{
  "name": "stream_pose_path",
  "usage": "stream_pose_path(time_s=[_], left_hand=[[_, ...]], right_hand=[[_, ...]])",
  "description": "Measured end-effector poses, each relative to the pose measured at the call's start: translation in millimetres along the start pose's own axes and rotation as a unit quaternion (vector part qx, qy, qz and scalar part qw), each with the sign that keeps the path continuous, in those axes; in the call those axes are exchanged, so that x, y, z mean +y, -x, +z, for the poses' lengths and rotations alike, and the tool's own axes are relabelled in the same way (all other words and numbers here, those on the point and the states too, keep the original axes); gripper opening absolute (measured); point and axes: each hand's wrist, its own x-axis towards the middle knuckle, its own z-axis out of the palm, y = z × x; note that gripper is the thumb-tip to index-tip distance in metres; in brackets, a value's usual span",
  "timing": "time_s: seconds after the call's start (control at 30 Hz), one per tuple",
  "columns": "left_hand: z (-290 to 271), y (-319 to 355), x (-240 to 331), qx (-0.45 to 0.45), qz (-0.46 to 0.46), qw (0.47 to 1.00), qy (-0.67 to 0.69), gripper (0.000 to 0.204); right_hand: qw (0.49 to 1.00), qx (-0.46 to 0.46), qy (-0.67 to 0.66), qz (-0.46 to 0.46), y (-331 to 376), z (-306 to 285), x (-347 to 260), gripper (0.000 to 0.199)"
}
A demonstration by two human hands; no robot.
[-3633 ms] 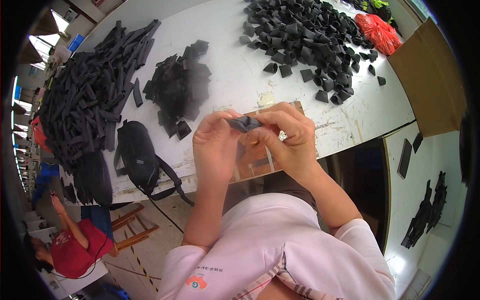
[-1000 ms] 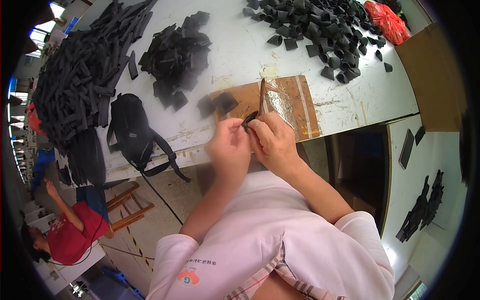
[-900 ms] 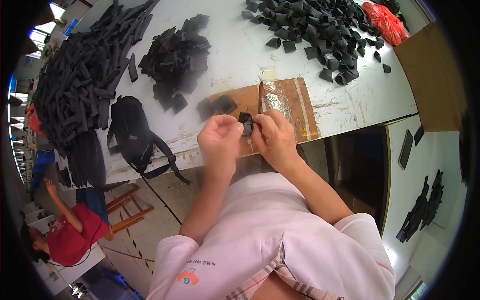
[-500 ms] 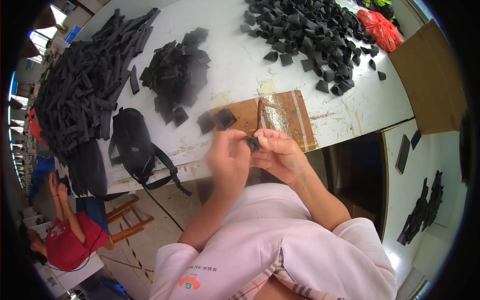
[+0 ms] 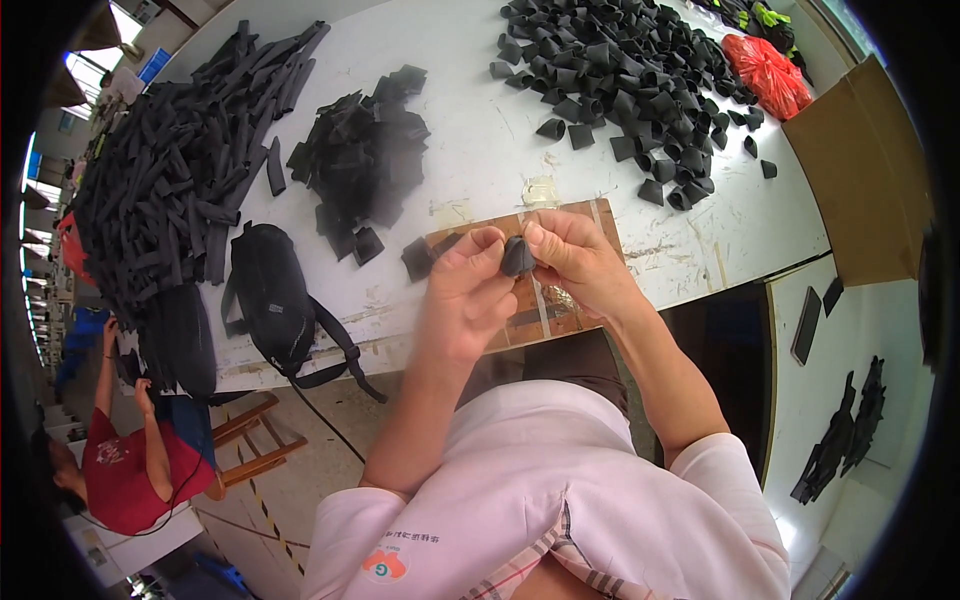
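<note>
Upright, small black piece (image 5: 517, 257), long axis vertical, pinched between left hand (image 5: 468, 295), right hand (image 5: 572, 262)

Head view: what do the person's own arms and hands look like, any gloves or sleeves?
Both the left hand and right hand are bare, with no gloves, rings or watch showing. The forearms are uncovered. Short pale pink sleeves end above the elbows, belonging to a pink top with a small round chest emblem.

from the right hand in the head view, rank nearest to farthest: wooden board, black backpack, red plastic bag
1. wooden board: right under the right hand, at the table's near edge.
2. red plastic bag: far right of the table, beyond the hand.
3. black backpack: to the left, past the left hand.
</note>
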Motion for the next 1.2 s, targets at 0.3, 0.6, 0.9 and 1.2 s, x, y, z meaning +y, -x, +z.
stream_pose_path(time_s=[0.3,0.6,0.9,1.2], left_hand=[[34.9,-6.1,7.5,-0.039,0.368,0.665,-0.649,0.022],[37.1,-2.9,1.6,-0.018,0.352,0.752,-0.558,0.008],[12.8,-2.9,5.7,-0.011,0.262,0.945,-0.197,0.012],[4.4,1.8,0.6,0.003,0.269,0.930,-0.250,0.009]], right_hand=[[0.866,0.175,0.327,-0.336,15.0,5.1,-4.1,0.035],[0.820,0.201,0.411,-0.344,19.1,25.5,-8.0,0.031],[0.858,0.199,0.368,-0.297,21.9,33.9,-20.0,0.020],[0.851,0.202,0.370,-0.312,16.1,23.5,-3.9,0.007]])
